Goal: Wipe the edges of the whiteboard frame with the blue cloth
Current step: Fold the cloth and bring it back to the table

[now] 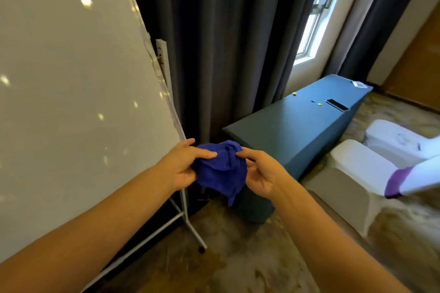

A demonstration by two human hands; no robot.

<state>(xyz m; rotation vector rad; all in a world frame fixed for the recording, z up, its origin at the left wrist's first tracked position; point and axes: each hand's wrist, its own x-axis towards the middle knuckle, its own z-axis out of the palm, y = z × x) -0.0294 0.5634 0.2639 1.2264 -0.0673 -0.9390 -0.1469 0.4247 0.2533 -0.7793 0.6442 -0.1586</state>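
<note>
A crumpled blue cloth (222,170) hangs between both hands in front of me. My left hand (182,166) grips its left side, thumb lying over the top. My right hand (260,175) pinches its right side between thumb and fingers. The whiteboard (71,90) fills the left of the view, tilted, and its thin pale frame edge (172,107) runs down to just beside my left hand. The cloth is close to the frame's lower right edge, apart from it.
The whiteboard's white metal stand legs (190,226) reach out over the carpet below my hands. Dark curtains (226,43) hang behind. A teal-covered table (297,126) with a phone (337,105) stands right of the cloth. White-covered chairs (371,164) are at far right.
</note>
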